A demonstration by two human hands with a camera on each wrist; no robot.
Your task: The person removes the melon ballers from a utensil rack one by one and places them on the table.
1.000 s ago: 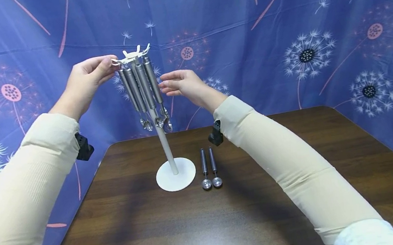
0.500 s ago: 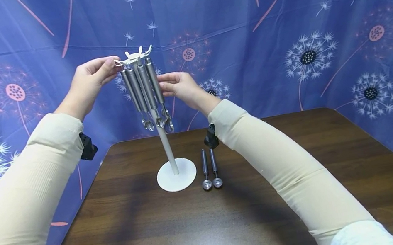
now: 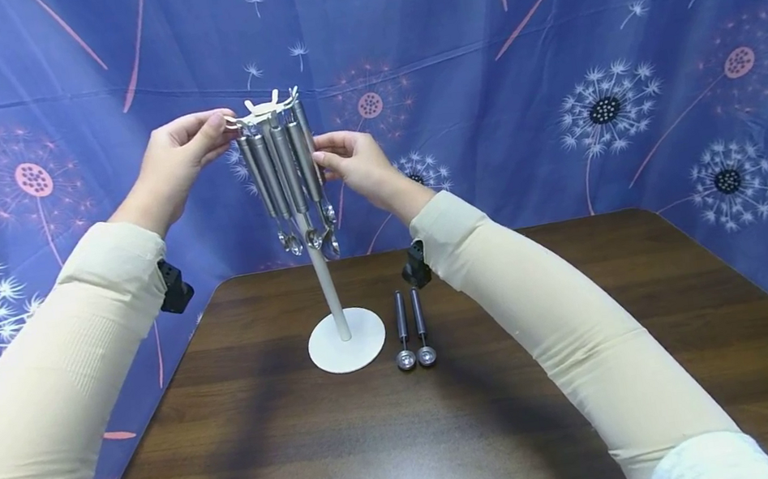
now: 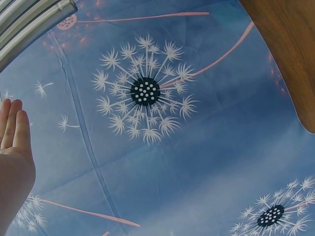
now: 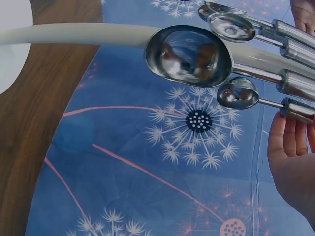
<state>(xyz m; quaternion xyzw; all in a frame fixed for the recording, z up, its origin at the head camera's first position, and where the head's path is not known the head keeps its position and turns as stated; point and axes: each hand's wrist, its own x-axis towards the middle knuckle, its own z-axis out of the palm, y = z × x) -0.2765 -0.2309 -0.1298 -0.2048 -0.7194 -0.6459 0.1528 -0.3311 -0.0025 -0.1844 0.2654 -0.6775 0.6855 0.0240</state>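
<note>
A white stand has a round hook rack [image 3: 266, 111] on top, with several metal scoops [image 3: 281, 168] hanging from it, bowls down. At the rack's left side, the thumb and fingers of my left hand [image 3: 177, 158] pinch a hook. In the left wrist view that hand [image 4: 15, 162] shows at the left edge, fingers stretched. My right hand [image 3: 362, 165] pinches the handle of the rightmost hanging scoop [image 3: 307, 140]. The right wrist view shows this small-bowled scoop [image 5: 238, 93] with the right hand [image 5: 295, 167] at its handle, beside a scoop with a larger bowl [image 5: 189, 56].
Two more scoops [image 3: 412, 330] lie side by side on the brown wooden table [image 3: 355, 456], right of the stand's white round base [image 3: 348, 351]. A blue dandelion-patterned cloth [image 3: 482, 95] hangs behind the table.
My right hand has gone from beside the scoops to gripping one. That scoop's handle now shows at the right of the bunch, where it was hidden. My left hand stays at the hook.
</note>
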